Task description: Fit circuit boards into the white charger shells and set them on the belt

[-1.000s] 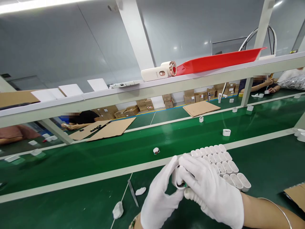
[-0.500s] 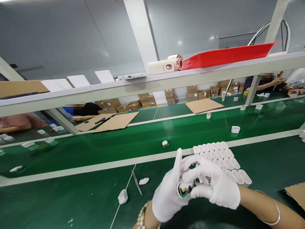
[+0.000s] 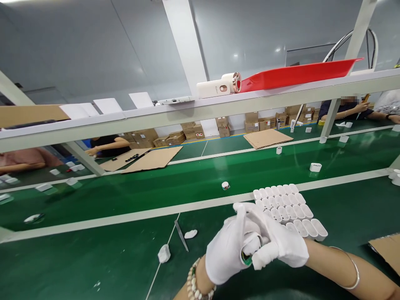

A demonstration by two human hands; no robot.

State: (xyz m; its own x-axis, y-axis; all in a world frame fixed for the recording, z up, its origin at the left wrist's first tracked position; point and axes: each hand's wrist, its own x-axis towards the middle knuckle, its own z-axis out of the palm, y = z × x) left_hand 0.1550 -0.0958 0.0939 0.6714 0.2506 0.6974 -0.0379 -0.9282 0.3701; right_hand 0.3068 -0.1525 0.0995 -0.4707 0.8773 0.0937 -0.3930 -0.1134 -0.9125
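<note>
Both my hands wear white gloves and meet at the lower right of centre. Between them is a small white part with a green circuit board point(image 3: 246, 259) at its open end, mostly hidden by fingers. My left hand point(image 3: 223, 252) is wrapped round its left side. From the right, the fingers of my right hand point(image 3: 283, 246) close over it, thumb low at the board end. Just behind my right hand stand rows of white oval cups point(image 3: 293, 212). Left of my hands lie tweezers point(image 3: 181, 236), a flat white piece point(image 3: 191, 234) and a crumpled white lump point(image 3: 164, 253).
A green conveyor belt point(image 3: 187, 189) crosses behind the bench, carrying a small white part with a board point(image 3: 225, 185) and a white case point(image 3: 315, 167). Overhead, a shelf point(image 3: 175, 112) holds a red tray point(image 3: 300, 75). Co-workers sit opposite. Cardboard point(image 3: 387, 252) lies at right.
My raised left finger has bent down, and both hands have closed more tightly round the part, covering more of it. Parts on the belt have shifted right.
</note>
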